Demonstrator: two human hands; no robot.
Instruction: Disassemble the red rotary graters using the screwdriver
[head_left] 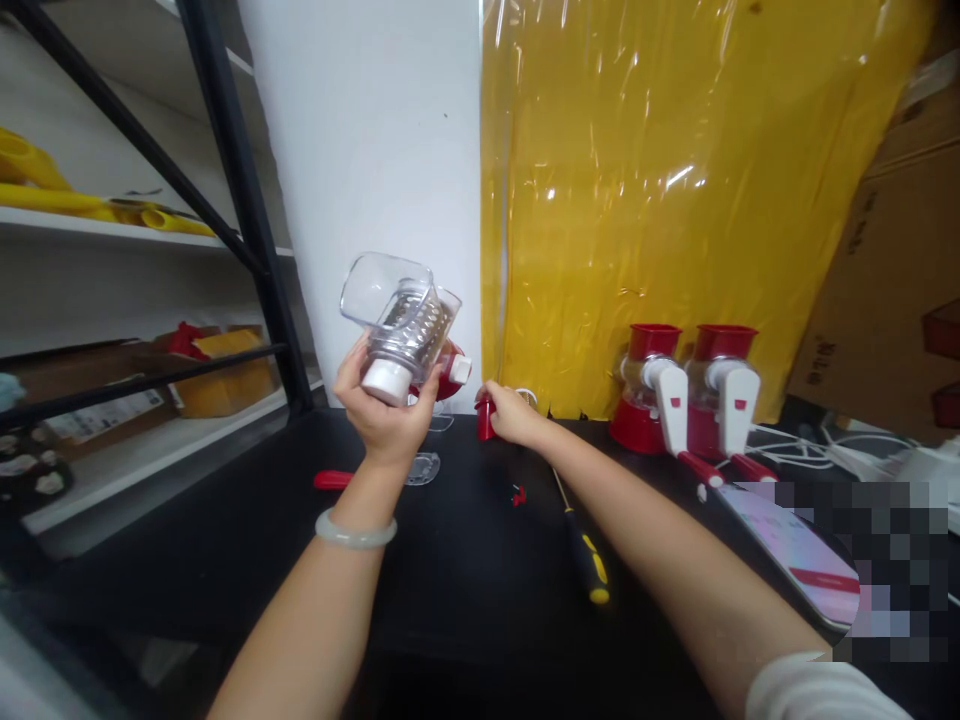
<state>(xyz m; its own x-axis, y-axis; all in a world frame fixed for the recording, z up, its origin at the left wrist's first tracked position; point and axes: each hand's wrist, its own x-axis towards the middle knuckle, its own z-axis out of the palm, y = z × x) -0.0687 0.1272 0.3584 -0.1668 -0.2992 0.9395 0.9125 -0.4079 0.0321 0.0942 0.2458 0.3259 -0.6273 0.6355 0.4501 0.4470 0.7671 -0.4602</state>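
Observation:
My left hand (390, 415) is wrapped round a clear plastic grater body (386, 290), raised above the black table. A perforated metal drum (420, 322) shows inside it, and a white cap (387, 381) faces me. Just behind it is a red part with a white knob (460, 370). Farther right, my right hand (508, 410) has its fingers closed on the top of a small red part (486, 418) at the back of the table.
Two red-and-white rotary graters (652, 390) stand at the back right, near a phone (799, 560) and white cables. A screwdriver (589, 560), small red pieces (519, 495) and a red handle (332, 480) lie on the table (465, 600). Shelving (225, 150) rises at left.

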